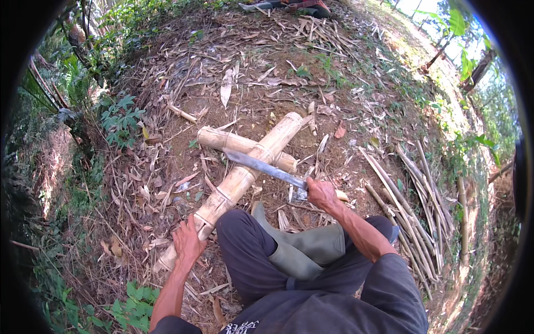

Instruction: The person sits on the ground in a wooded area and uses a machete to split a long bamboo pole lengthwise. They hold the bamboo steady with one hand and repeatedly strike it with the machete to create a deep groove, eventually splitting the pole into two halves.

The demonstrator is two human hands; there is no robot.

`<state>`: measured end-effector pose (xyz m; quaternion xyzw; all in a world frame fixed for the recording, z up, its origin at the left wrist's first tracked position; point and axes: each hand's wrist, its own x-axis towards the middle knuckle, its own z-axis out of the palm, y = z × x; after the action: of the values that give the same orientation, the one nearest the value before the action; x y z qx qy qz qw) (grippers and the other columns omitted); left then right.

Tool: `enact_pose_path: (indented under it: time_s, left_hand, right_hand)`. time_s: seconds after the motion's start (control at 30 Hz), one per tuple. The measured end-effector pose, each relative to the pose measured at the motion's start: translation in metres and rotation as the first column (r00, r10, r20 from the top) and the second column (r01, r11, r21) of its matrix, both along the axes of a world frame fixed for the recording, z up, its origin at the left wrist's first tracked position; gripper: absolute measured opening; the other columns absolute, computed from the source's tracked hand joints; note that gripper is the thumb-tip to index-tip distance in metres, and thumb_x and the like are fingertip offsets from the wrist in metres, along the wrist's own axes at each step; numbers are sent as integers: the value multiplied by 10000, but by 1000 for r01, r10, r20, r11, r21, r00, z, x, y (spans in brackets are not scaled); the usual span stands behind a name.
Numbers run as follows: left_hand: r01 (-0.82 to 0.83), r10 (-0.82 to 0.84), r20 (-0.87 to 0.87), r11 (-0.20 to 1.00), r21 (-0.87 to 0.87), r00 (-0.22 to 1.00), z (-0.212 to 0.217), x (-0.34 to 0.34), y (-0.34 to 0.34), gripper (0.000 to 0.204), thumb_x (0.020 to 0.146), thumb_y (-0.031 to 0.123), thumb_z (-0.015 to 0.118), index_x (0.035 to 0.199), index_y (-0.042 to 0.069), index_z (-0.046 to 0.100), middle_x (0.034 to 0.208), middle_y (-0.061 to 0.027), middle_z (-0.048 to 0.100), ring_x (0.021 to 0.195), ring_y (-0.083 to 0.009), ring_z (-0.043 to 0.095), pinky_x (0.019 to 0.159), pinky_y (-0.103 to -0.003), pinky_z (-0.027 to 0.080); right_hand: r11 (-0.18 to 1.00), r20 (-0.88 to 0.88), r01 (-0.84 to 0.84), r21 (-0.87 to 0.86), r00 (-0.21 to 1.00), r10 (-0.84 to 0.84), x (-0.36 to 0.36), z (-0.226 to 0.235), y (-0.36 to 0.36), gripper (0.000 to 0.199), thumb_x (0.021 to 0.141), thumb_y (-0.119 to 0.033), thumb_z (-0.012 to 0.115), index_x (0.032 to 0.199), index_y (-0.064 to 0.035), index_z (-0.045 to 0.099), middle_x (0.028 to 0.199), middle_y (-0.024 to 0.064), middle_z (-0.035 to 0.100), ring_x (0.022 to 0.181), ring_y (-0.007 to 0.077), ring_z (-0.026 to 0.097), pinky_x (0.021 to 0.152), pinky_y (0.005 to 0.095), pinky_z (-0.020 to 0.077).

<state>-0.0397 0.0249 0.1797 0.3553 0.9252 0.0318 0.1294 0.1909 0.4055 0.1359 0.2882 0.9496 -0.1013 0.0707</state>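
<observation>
While the long bamboo pole (245, 177) at frame centre is pinned by the left hand (187, 242), a knife (266, 167) is gripped by the right hand (321, 193).

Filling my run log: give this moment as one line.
left hand: steadies long bamboo pole | right hand: grips machete, blade on pole | short bamboo piece underneath
</observation>
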Motion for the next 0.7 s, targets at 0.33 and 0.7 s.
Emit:
enact_pose_path:
  time_s: [0.33,0.7]
  left_hand:
    - [72,-69,41,995,-68,997,16,-11,5,1021,617,262,862,1417,0,285,1128,-261,498,1037,-423,552,882,-516,406]
    - [98,-109,-60,983,-158,992,100,15,38,1022,618,291,861,1428,2,309,1130,-242,536,1019,-404,584,905,-494,419]
  right_hand:
    - [1000,-59,7,-3,998,-7,2,1,5,141,796,-107,547,892,-5,552,708,234,646,650,418,649,584,534,498]
    - [999,-138,32,-28,990,-36,12,31,23,165,806,-97,541,918,6,606,693,214,645,615,377,650,573,499,511]
